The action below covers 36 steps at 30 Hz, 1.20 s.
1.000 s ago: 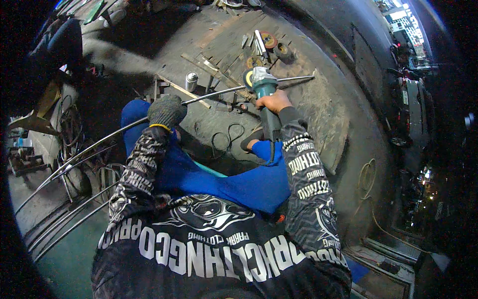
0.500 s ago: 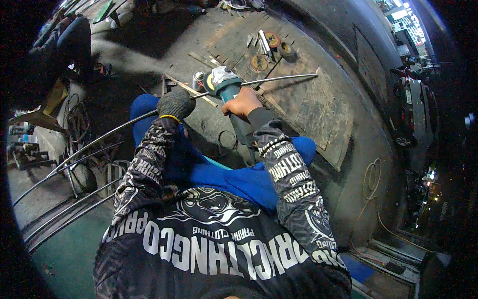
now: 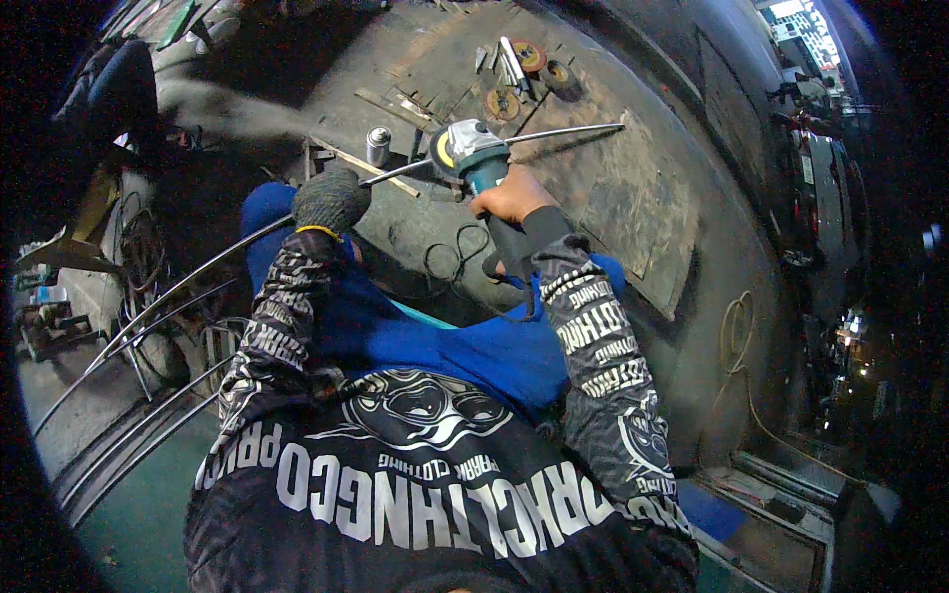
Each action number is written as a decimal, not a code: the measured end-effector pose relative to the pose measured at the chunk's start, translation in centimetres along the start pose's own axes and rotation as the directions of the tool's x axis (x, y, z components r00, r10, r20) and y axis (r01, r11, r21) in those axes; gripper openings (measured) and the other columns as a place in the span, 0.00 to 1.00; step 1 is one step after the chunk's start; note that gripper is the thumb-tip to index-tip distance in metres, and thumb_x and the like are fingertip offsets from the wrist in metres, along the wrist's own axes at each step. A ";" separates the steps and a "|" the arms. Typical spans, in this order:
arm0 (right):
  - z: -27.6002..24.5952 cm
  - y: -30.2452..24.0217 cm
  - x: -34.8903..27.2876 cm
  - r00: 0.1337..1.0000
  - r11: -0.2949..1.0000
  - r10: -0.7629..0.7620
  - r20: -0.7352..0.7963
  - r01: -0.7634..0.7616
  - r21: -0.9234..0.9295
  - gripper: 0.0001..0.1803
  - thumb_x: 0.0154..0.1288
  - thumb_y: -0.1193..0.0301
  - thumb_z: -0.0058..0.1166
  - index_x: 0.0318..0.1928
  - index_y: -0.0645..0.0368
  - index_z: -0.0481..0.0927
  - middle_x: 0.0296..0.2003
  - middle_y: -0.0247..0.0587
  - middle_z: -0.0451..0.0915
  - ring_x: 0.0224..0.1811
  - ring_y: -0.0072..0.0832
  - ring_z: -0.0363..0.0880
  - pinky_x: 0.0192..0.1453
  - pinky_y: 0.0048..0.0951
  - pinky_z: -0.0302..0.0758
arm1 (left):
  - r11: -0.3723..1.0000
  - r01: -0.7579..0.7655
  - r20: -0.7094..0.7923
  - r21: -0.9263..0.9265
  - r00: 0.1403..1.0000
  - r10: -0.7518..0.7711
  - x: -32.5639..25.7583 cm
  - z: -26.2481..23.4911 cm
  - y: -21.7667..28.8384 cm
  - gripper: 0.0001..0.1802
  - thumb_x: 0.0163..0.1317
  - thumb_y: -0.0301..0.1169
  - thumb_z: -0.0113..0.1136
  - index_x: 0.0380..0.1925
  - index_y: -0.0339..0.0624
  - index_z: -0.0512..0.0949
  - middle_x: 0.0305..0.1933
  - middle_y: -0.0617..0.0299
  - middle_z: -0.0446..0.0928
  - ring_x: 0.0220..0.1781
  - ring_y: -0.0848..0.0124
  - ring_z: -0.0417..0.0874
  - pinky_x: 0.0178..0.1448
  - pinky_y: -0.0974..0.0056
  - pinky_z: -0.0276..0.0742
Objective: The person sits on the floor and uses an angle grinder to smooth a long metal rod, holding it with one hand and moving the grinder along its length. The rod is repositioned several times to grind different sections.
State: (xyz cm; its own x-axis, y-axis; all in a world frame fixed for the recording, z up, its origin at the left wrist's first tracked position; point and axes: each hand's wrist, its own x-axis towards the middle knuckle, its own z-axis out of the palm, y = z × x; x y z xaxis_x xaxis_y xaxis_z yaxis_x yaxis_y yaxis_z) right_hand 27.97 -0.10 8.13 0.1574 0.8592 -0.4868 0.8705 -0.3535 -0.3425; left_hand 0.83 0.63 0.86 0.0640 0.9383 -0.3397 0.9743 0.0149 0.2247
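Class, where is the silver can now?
In the head view, the silver can sits left of the angle grinder, beyond and slightly right of the gloved left hand.

A silver-headed teal angle grinder (image 3: 484,172) overlaps a long, thin, shiny metal rod (image 3: 397,173) slanting away rightward.

The rod (image 3: 400,172) gleams, smooth glossy metal catching the light! The glove (image 3: 331,202): rough, matt knit. The grinder (image 3: 484,170): teal plastic, dull silvery metal up front. Blue trousers (image 3: 435,341) in matt cloth, a shiny metal can (image 3: 378,148), and the board (image 3: 643,217), scuffed, rough wood.
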 end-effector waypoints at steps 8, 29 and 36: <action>-4.8 5.8 2.9 0.987 0.989 0.144 -0.077 -0.146 -0.031 0.42 0.28 0.56 0.74 0.43 0.76 0.80 0.48 0.63 0.80 0.51 0.46 0.81 0.54 0.38 0.78 | 1.000 -0.022 -0.046 -0.013 0.999 0.022 -1.9 -0.7 -0.6 0.17 0.57 0.43 0.53 0.36 0.46 0.85 0.40 0.47 0.82 0.44 0.50 0.84 0.49 0.49 0.80; -20.2 26.5 17.1 0.967 0.986 0.074 0.244 -0.034 -0.163 0.18 0.64 0.73 0.43 0.48 0.42 0.82 0.56 0.37 0.77 0.62 0.37 0.72 0.67 0.32 0.65 | 0.977 -0.108 -0.038 -0.182 0.994 0.102 -8.5 -5.1 -1.8 0.15 0.60 0.44 0.60 0.33 0.43 0.78 0.29 0.50 0.78 0.34 0.50 0.81 0.36 0.50 0.74; -21.4 29.5 18.6 0.988 0.939 0.140 0.068 -0.154 0.309 0.09 0.49 0.63 0.61 0.28 0.54 0.83 0.30 0.35 0.81 0.29 0.29 0.77 0.35 0.31 0.73 | 0.944 -0.269 -0.176 -0.191 0.956 0.236 -10.4 -5.3 -4.4 0.09 0.63 0.34 0.56 0.32 0.39 0.75 0.32 0.49 0.76 0.37 0.47 0.78 0.38 0.49 0.73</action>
State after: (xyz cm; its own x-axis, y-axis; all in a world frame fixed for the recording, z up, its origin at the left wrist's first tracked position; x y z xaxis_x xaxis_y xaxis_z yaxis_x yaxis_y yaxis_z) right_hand 66.53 13.37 6.17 0.2455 0.7744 -0.5831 0.6487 -0.5782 -0.4948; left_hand -5.24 -7.38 8.26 0.2531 0.9611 -0.1105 0.8613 -0.1718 0.4781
